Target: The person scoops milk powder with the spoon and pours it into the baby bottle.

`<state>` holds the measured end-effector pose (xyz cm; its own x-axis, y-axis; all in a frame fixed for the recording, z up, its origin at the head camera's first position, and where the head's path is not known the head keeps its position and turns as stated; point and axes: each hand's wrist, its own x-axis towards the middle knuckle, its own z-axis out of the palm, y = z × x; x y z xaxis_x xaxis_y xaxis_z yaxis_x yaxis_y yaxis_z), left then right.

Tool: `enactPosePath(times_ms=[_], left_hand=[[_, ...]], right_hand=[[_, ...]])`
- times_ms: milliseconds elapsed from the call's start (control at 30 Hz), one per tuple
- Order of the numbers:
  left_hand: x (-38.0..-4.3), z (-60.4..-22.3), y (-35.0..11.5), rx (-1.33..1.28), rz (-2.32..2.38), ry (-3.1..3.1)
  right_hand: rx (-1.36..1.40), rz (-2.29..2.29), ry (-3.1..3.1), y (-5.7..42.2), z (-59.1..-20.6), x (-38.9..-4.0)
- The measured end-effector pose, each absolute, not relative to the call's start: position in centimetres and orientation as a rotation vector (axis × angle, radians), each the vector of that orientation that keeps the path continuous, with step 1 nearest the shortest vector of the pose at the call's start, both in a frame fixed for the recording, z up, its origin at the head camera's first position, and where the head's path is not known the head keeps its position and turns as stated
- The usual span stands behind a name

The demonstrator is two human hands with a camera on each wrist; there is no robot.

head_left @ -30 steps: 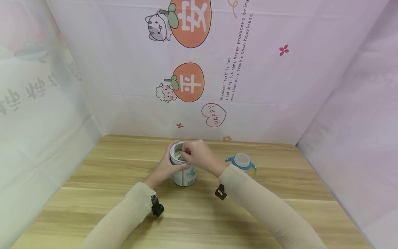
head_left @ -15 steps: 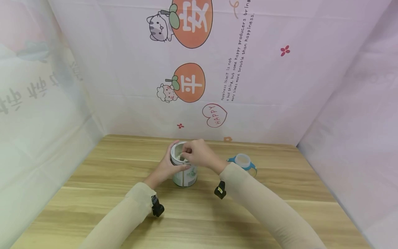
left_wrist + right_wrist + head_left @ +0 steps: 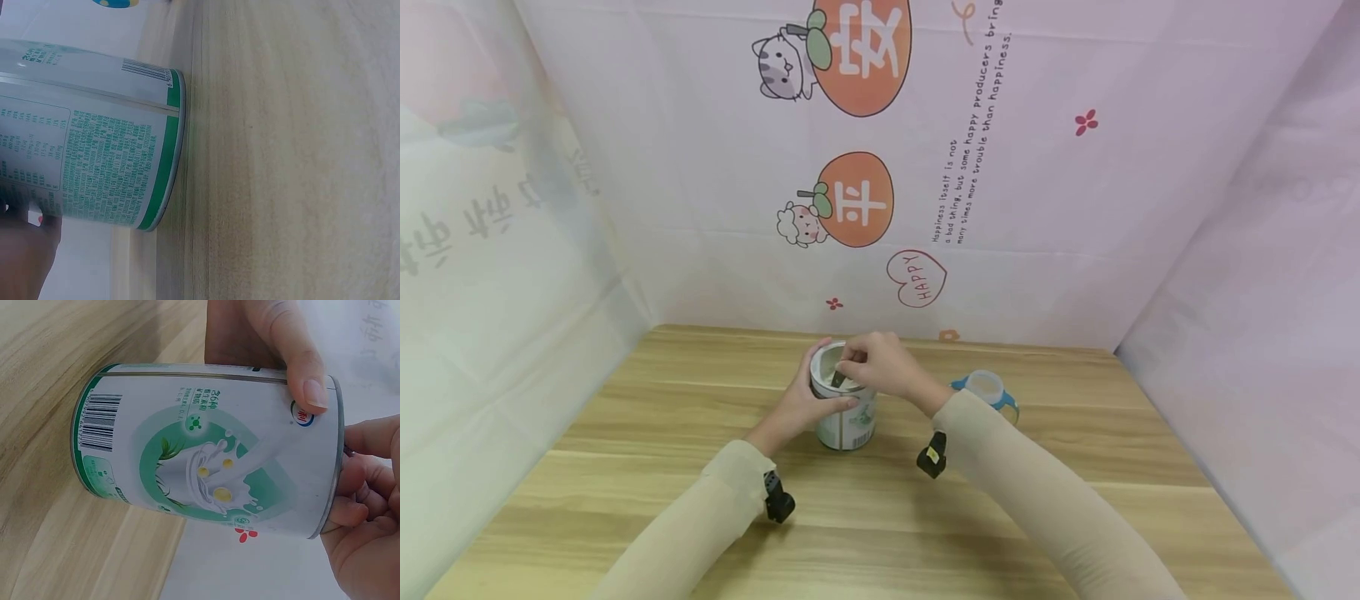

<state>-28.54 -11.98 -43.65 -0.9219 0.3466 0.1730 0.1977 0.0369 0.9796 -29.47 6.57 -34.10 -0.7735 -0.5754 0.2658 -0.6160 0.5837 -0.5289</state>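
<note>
A white and green milk powder tin [image 3: 856, 423] stands upright on the wooden table, its top uncovered. My left hand [image 3: 803, 404] grips it near the rim, thumb across the near side and fingers round the far side. In the right wrist view, the left thumb [image 3: 306, 381] lies just under the tin's metal rim. Over the opening, my right hand [image 3: 880, 364] pinches a dark, narrow utensil [image 3: 838, 379] that points down into the tin. Its lower end is hidden inside. The left wrist view shows the tin's printed side [image 3: 106, 156] and its base.
To the right of the tin, partly behind the right forearm, stands a cup with blue handles [image 3: 1006, 402] and a translucent top. A printed cloth backdrop [image 3: 1022, 183] rises behind the table, with cloth sides at left and right. Each wrist carries a small black camera [image 3: 932, 456].
My right hand has risen slightly at the mouth of the tin, and more of the dark utensil shows below its fingers. The left hand and the tin stay in place.
</note>
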Motion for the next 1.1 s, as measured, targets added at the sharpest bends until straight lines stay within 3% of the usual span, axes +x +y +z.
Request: enactPosePath(times_ms=[1100], left_hand=[[-28.0,-42.9,-11.8,0.486,2.011,2.249]], right_hand=[[0.733,1.542,-2.646,10.1,-34.8,-30.0]])
